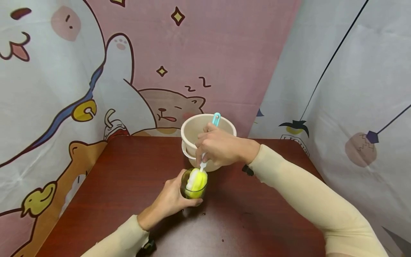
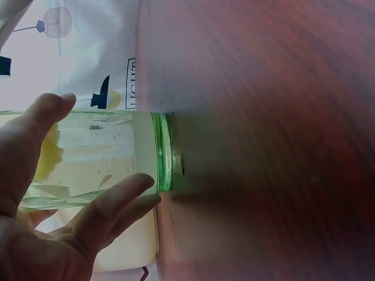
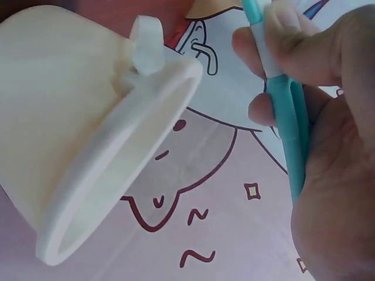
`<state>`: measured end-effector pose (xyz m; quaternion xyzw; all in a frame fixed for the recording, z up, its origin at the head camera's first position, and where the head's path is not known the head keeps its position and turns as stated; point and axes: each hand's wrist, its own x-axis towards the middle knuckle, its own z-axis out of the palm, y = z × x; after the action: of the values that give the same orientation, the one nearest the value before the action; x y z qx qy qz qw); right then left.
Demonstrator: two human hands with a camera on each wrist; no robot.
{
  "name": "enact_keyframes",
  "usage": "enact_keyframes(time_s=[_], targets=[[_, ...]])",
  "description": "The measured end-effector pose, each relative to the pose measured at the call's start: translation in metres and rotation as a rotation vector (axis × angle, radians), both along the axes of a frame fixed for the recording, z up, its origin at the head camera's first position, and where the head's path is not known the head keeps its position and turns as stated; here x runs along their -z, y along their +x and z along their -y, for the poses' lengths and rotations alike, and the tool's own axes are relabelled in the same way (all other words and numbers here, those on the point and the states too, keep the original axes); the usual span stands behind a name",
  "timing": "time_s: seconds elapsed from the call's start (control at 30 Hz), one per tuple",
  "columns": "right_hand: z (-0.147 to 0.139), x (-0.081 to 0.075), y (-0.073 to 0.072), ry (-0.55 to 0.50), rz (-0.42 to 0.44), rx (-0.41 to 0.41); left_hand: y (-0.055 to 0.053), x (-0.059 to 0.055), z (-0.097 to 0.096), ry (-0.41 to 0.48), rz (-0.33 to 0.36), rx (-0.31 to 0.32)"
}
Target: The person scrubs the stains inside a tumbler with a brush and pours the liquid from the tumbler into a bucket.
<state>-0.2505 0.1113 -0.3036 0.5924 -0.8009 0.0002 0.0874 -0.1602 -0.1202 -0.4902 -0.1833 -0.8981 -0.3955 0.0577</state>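
My left hand [image 1: 174, 194] grips a greenish clear glass [image 2: 111, 158] around its side, with the thumb on one side and fingers on the other. Water drops cling to the glass wall, and its thick base is close over the table in the left wrist view. A bottle brush with a yellow and white sponge head [image 1: 196, 180] sits in the mouth of the glass. My right hand [image 1: 221, 144] holds the brush by its turquoise and white handle [image 3: 287, 117], whose looped end sticks up past the fingers in the head view.
A cream bucket [image 1: 189, 134] with a white handle stands just behind the hands, near the back of the dark red-brown table [image 1: 135, 178]. A few water drops dot the tabletop near the glass. Cartoon-printed cloth [image 1: 231, 53] hangs behind and at both sides.
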Motion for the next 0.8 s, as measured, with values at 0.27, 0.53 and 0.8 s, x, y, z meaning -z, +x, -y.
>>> enact_keyframes(time_s=[0.27,0.53,0.8], targets=[[0.008,0.003,0.000,0.033,0.017,-0.040,0.000,0.000,0.000,-0.009,-0.012,0.006],[0.013,0.019,0.010,0.078,-0.103,-0.028,0.000,-0.001,0.001,-0.015,-0.013,0.001],[0.004,0.020,0.023,0.092,-0.261,-0.035,-0.001,0.000,0.000,-0.010,-0.010,0.000]])
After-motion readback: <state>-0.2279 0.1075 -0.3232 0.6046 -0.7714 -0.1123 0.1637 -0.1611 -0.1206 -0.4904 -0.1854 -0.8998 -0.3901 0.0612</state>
